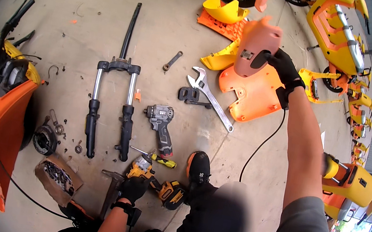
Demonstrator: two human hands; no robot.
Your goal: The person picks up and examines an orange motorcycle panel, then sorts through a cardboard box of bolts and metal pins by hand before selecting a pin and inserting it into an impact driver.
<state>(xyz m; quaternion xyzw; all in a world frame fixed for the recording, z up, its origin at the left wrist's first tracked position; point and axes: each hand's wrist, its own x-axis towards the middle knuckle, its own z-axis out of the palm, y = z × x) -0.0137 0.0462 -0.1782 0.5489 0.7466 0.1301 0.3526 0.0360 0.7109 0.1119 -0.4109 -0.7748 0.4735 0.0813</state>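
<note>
1. Right hand [284, 67], dark-gloved, arm extended forward: fingers closed on the edge of a pinkish-orange panel [257, 47], beside its dark oval patch
2. Panel position: upper right of centre, long axis roughly upright in view, overlapping the yellow curved piece [221, 58] and the edge of a flat orange cover [254, 95] on the floor
3. Left hand [133, 189], also gloved: at the yellow-and-black cordless driver [140, 167], near the lower edge; finger closure cannot be told for certain, the back of the glove hides it
4. Hammer [111, 187] just left of that hand; yellow-handled screwdriver [163, 161] just beyond the driver
5. Further forward: grey cordless tool [161, 129], black pedal [188, 94], adjustable wrench [213, 101] lying aslant, smaller spanner [172, 61]
6. Left of these: front fork [119, 64], its two legs toward the wearer, stem pointing away
7. Lower left: open cardboard box [75, 179] holding small metal parts; round black part [45, 139] near it, loose fasteners scattered about
</note>
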